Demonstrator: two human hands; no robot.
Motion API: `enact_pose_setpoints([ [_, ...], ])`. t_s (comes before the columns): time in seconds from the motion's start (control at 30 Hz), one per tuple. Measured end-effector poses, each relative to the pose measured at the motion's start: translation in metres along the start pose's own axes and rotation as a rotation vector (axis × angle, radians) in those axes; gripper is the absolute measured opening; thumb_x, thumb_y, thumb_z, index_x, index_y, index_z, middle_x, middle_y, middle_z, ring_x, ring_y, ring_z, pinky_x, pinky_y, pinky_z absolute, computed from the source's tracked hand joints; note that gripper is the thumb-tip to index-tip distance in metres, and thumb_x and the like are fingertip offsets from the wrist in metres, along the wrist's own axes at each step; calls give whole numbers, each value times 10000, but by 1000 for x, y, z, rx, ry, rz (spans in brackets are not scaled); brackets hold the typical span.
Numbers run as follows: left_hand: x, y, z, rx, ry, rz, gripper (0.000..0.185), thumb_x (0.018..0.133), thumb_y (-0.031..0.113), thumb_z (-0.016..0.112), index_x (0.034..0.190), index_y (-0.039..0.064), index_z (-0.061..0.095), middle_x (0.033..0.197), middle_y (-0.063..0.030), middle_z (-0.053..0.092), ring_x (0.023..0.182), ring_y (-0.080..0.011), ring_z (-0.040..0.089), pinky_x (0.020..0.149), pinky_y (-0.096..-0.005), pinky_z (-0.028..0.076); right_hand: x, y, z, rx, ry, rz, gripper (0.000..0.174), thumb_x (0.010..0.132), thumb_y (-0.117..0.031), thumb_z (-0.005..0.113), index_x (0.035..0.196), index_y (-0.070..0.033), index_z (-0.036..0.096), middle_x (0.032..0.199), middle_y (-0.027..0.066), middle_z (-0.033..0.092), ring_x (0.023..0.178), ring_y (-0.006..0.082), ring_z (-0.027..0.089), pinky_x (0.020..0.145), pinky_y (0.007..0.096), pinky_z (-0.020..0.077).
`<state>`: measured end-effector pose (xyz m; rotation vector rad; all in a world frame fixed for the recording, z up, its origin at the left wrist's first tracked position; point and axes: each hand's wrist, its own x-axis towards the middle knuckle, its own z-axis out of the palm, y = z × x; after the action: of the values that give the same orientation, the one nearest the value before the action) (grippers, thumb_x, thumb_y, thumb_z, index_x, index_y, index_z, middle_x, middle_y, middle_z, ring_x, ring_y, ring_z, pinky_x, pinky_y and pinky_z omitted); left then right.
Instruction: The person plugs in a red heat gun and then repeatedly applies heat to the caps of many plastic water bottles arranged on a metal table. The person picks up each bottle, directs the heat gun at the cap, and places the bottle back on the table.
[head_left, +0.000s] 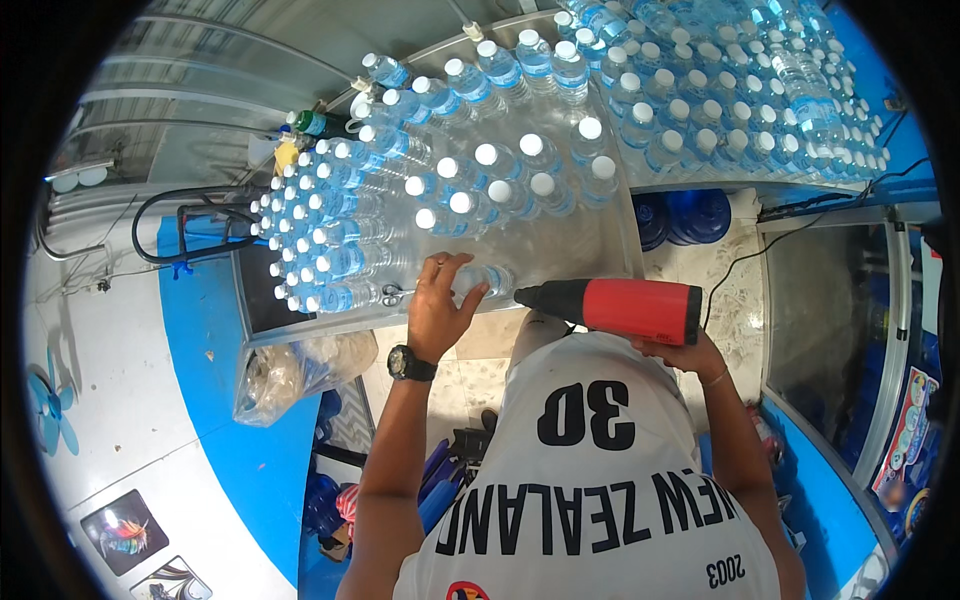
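My left hand (441, 307), with a black watch on its wrist, curves its thumb and fingers around a clear plastic water bottle (495, 280) at the table's near edge. The hand hides the bottle's cap end. In my right hand (686, 352) is a red and black heat gun (637, 307), held level. Its dark nozzle points left, close to the base of that bottle. Small scissors (393, 295) lie just left of my left hand. Farther in, a group of capped water bottles (499, 191) stands on the metal table (555, 247).
Rows of labelled bottles (341, 262) line the table's left side and back. Many more bottles (705, 112) crowd a surface at the right. Blue water jugs (697, 216) stand below it. A dark cord (735, 262) runs along the right. A plastic bag (300, 371) hangs under the left corner.
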<state>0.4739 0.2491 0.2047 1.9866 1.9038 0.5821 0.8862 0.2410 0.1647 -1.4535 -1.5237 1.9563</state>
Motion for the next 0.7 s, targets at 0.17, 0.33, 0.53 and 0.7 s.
enact_pose_setpoints([
  [0.17, -2, -17, -13, -9, -102, 182, 411, 823, 156, 898, 1194, 90, 734, 1159, -166, 677, 1004, -380, 702, 831, -463, 581, 9, 0, 4, -21, -37, -22, 396, 896, -321, 906, 1147, -58, 749, 888, 36, 754, 780, 133, 704, 775, 324, 588],
  [0.33, -7, -18, -2, 12, 34, -63, 393, 805, 174, 921, 1147, 100, 744, 1078, -138, 687, 826, -307, 709, 729, -426, 578, 18, 4, 12, -9, -37, -111, 505, 881, -322, 913, 1283, -79, 727, 1152, 85, 770, 1037, 190, 732, 950, 357, 577],
  [0.53, 7, -26, 7, 20, 198, -119, 379, 809, 189, 927, 1122, 83, 740, 1028, -116, 687, 711, -253, 690, 662, -400, 570, 25, 2, 21, -42, -35, -167, 561, 876, -331, 911, 1341, -92, 709, 1299, 96, 746, 1189, 242, 707, 1063, 380, 531],
  [0.7, 18, -35, 8, 23, 224, -148, 416, 808, 239, 933, 1136, 78, 734, 1031, -119, 687, 728, -254, 695, 676, -403, 575, 27, -10, 32, -66, 39, -257, 462, 904, -289, 896, 1273, -75, 718, 1097, 57, 752, 943, 163, 711, 855, 340, 573],
])
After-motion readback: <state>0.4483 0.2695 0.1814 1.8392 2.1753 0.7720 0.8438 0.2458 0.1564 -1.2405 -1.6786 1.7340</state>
